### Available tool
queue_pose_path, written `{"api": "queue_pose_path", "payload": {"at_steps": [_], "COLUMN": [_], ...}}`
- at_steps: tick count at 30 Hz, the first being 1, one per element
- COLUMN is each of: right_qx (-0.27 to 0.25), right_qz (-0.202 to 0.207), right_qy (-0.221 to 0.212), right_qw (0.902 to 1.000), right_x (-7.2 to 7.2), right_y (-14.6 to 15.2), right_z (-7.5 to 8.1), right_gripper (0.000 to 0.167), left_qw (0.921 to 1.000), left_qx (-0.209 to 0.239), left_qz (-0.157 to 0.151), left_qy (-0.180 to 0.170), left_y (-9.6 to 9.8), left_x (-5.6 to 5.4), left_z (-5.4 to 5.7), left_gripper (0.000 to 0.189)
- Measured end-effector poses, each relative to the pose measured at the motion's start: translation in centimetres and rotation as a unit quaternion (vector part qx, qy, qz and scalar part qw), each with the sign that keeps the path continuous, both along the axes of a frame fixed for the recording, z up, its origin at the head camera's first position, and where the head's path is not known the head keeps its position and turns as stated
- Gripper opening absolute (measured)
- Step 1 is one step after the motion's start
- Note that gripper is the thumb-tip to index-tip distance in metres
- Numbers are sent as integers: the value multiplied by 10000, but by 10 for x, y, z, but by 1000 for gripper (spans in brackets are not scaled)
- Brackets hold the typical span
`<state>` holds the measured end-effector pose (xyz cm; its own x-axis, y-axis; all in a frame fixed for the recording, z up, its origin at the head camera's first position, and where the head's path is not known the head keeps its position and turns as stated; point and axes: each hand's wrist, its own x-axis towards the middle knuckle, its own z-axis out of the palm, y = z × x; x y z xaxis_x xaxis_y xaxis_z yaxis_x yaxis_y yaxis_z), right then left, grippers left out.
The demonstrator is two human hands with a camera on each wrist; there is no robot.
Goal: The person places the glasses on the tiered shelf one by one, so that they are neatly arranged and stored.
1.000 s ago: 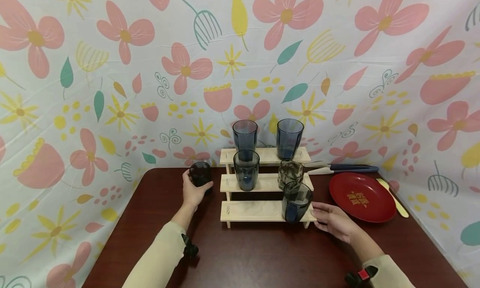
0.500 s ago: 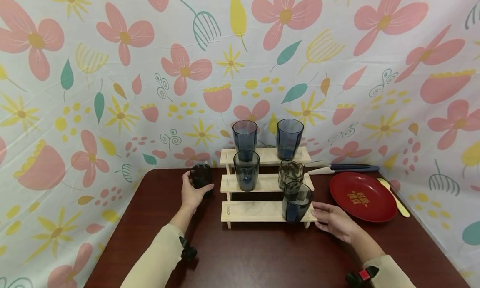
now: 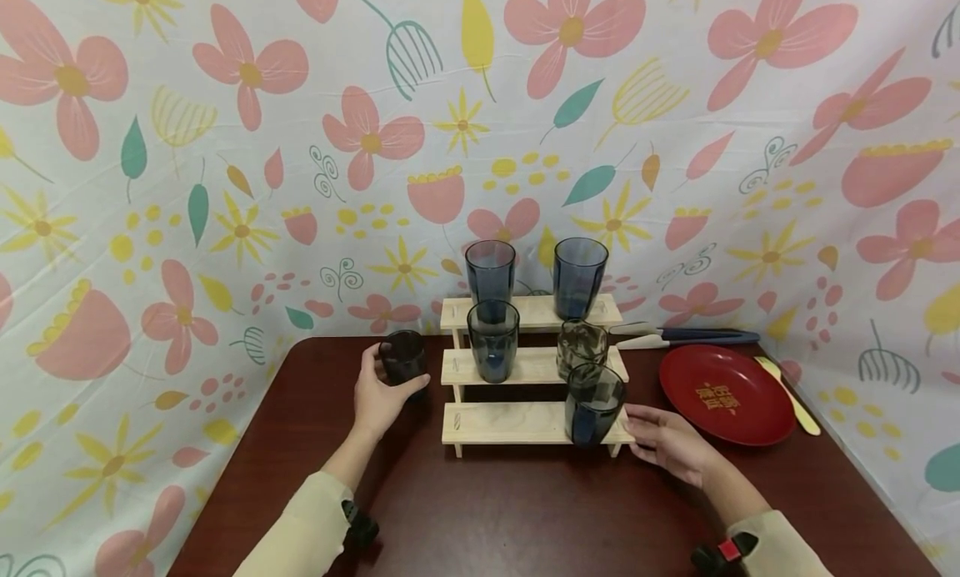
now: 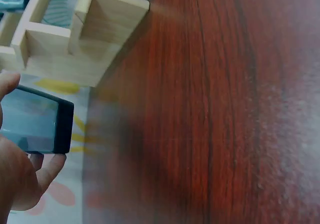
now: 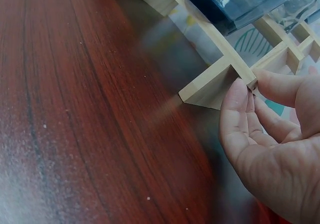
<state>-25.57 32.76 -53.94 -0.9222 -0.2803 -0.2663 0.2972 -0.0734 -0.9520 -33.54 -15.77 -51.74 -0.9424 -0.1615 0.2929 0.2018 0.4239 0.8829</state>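
At the left of the table, my left hand (image 3: 381, 400) grips a dark glass tumbler (image 3: 403, 356) with thumb and fingers around it. The left wrist view shows its thick dark base (image 4: 64, 127) beyond the fingertips. My right hand (image 3: 671, 445) pinches the right end of the lowest tier of a three-tier wooden stand (image 3: 502, 423), as the right wrist view shows. Two blue-grey glasses (image 3: 491, 268) (image 3: 579, 277) stand on the top tier. The middle tier carries a grey glass (image 3: 492, 339) and a short patterned tumbler (image 3: 577, 343). Another grey glass (image 3: 592, 402) stands at the bottom tier's right end.
A red plate (image 3: 726, 393) with gold characters lies right of the stand. Beside it is a pale yellow utensil (image 3: 795, 402), and blue-handled utensils (image 3: 705, 337) lie behind. A floral cloth (image 3: 300, 185) backs the dark wooden table (image 3: 495, 519).
My left forearm and wrist have shifted left, and the dark tumbler has turned and dropped slightly in the head view. The right hand and stand stay still.
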Motion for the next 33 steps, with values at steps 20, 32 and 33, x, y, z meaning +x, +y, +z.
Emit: {"api": "queue_pose_path", "payload": {"at_steps": [20,32,33], "right_qx": [-130,-114,-116], "right_qz": [50,49,52], "right_qy": [-35,46,51], "right_qw": [9999,9999,9999], "right_x": [0,0,1], "right_y": [1,1,1], "right_z": [0,0,0], "right_gripper": [67,68,68], "left_qw": [9942,9882,9879], "left_qx": [-105,-342,-365], "left_qz": [-773,-1352,-1373], "left_qy": [742,635,622], "left_y": [22,55,57], "left_x": [53,64,64], "left_z": [41,40,38], "left_gripper": [89,90,91]}}
